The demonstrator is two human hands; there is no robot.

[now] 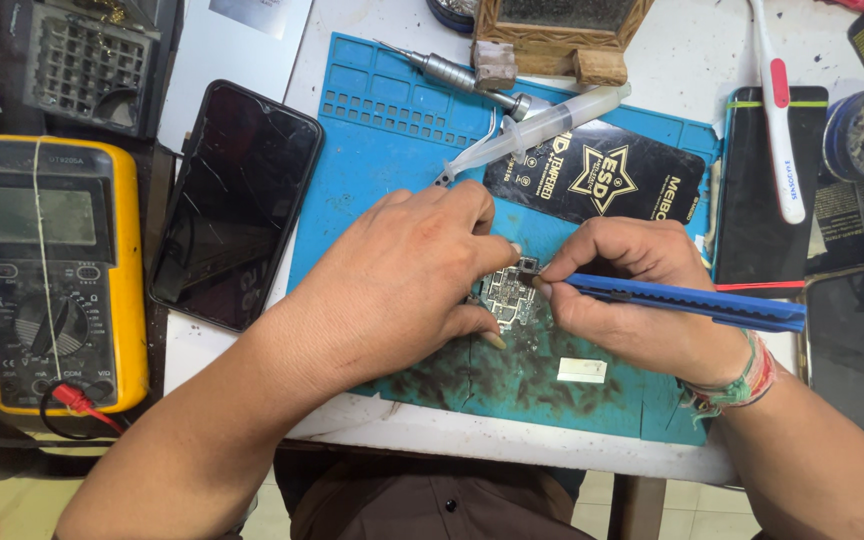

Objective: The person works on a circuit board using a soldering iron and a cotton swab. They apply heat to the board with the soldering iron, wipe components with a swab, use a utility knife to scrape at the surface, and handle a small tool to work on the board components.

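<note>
While the left hand (pixel 407 275) pins a small circuit board (pixel 510 296) to the blue mat (pixel 382 150), the right hand (pixel 632 300) grips a blue tool (pixel 692 302), tip at the board's edge. Prying seems underway; next likely needs gentle, steady leverage. Beyond lie a syringe (pixel 542 125) and a cracked phone (pixel 237 205).

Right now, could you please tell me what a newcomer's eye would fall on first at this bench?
The two hands meet at the middle of the blue mat: the left hand steadies a small circuit board, and the right hand holds a blue tool to it. At far left lies a yellow meter, with a cracked black phone beside it.
</note>
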